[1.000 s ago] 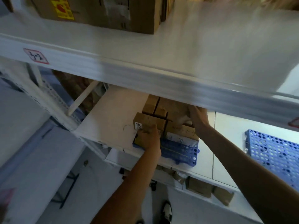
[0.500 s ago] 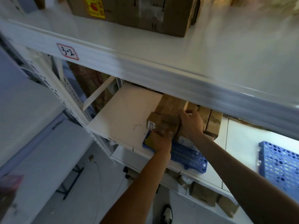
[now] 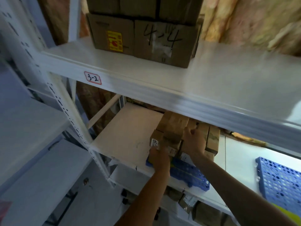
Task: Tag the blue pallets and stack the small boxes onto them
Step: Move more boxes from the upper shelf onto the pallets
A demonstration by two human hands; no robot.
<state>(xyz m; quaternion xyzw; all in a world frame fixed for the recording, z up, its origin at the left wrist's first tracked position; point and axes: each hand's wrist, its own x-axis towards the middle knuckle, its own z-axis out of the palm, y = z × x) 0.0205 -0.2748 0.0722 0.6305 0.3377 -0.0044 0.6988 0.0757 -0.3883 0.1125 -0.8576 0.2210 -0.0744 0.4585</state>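
Left hand [image 3: 160,158] curled against the near face of the small boxes [image 3: 172,132], fingers wrapped on the lower front box just below its white label [image 3: 154,142]. Right hand [image 3: 193,145] pressed flat on the right side of the same pile, fingers fairly straight and thumb raised at the top edge. Boxes stacked on a blue pallet [image 3: 187,172] at the near edge of the middle shelf [image 3: 128,136], bare cream board to their left. Second blue pallet [image 3: 280,180] well apart at the right, lying bare (partly cut off by the frame). Above, upper shelf [image 3: 146,77] tagged 3-2 [image 3: 92,77], carrying a large carton [image 3: 141,38] marked 4-4.
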